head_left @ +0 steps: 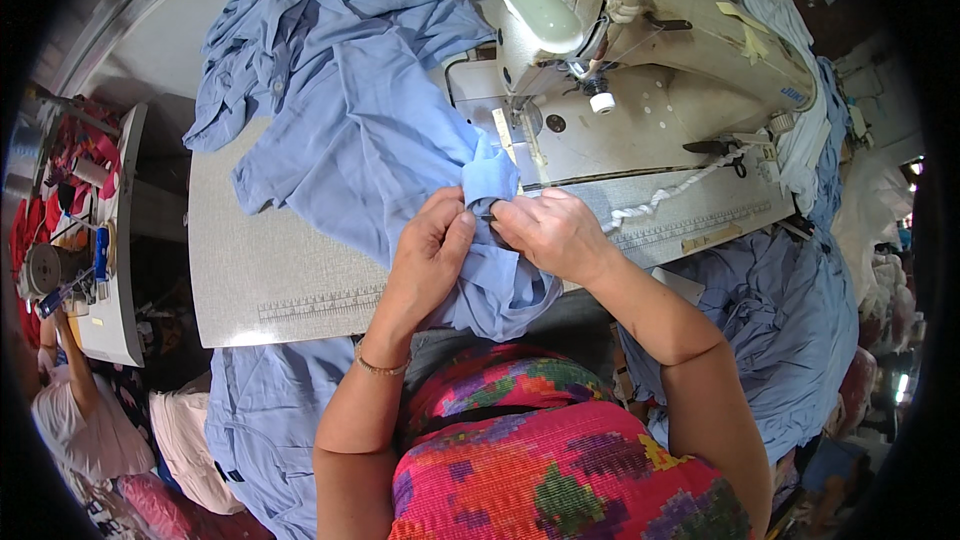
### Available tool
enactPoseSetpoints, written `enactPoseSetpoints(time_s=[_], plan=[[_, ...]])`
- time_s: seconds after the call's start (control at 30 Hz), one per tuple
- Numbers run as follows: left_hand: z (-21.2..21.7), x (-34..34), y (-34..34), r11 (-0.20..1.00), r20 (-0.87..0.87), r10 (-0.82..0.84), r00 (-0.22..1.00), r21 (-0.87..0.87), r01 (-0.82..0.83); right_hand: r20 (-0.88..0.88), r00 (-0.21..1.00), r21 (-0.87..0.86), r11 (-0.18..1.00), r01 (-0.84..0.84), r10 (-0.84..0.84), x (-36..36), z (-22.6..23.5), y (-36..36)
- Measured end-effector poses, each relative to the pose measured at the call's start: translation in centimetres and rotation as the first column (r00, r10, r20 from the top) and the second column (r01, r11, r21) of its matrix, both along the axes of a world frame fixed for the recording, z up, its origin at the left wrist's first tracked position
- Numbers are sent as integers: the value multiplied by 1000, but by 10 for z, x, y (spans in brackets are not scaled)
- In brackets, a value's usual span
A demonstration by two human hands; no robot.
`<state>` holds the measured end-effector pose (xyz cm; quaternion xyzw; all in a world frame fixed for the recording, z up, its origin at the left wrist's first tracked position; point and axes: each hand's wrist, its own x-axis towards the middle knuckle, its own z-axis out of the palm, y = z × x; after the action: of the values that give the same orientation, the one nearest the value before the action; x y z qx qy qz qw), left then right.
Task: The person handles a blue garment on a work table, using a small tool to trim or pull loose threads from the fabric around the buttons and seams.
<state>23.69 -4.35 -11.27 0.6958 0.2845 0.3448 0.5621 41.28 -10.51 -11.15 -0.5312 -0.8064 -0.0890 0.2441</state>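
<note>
A light blue garment point(350, 110) lies spread over the grey sewing table point(260, 260), reaching from the far left to the needle of a cream sewing machine point(650, 30). My left hand point(430, 255) and my right hand point(550, 230) meet at the table's front, both pinching a small folded piece of the blue fabric point(490, 180) just in front of the machine's presser foot. The fingertips touch each other around the fold. A thin bracelet sits on my left wrist.
More blue fabric point(790, 320) hangs in a pile to the right and another bundle point(260, 410) lies below the table's left front. A side bench point(110, 270) at the left holds thread spools and tools. Another person point(80, 420) sits at the lower left.
</note>
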Motion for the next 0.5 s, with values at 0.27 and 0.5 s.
enactPoseSetpoints(time_s=[0.27,0.5], plan=[[-4,0,1,1000,14,-8,1000,26,8,-17,1000,24,1000,-3,4,-1,-3,0],[-2,1,0,998,40,-31,999,-47,33,-249,966,24,998,-61,65,4,-3,2]])
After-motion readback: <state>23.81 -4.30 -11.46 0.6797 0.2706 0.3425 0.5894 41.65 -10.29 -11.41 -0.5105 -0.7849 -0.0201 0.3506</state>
